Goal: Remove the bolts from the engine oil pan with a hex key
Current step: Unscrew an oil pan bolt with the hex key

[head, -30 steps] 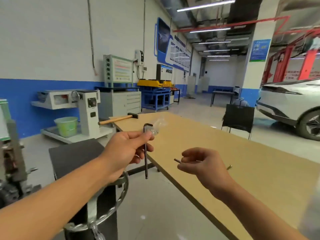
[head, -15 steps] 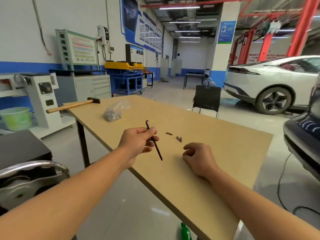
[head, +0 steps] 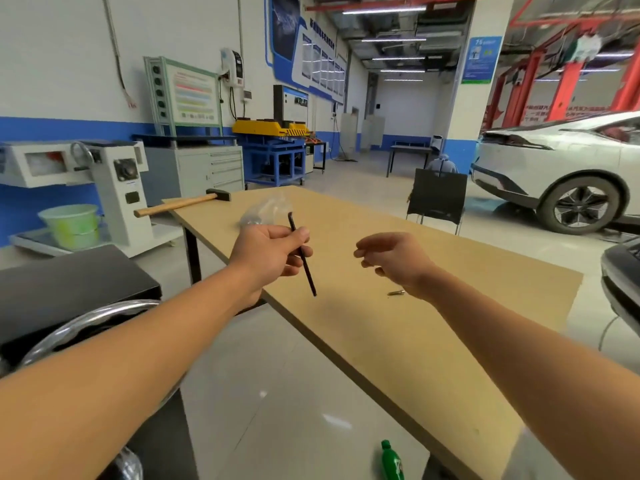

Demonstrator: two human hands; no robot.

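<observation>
Black hex key [head: 307, 271], one in number, is pinched between the thumb and curled fingers of the left hand [head: 266, 254], above the near edge of the wooden table [head: 450, 323]. Its short arm shows above the fingers and its long shaft slants down below them. Right hand [head: 398, 259] hovers to the right of those fingers, loosely curled, grasping nothing. One bolt [head: 396, 292] lies on the table by the right wrist, apart from the fingertips. One clear plastic bag [head: 263, 211] sits just beyond the left fingers. One wooden-handled hammer [head: 183, 204] lies farther beyond, to their left. One green bottle [head: 391, 460] stands on the floor. Wall-board lettering is too small to read.
</observation>
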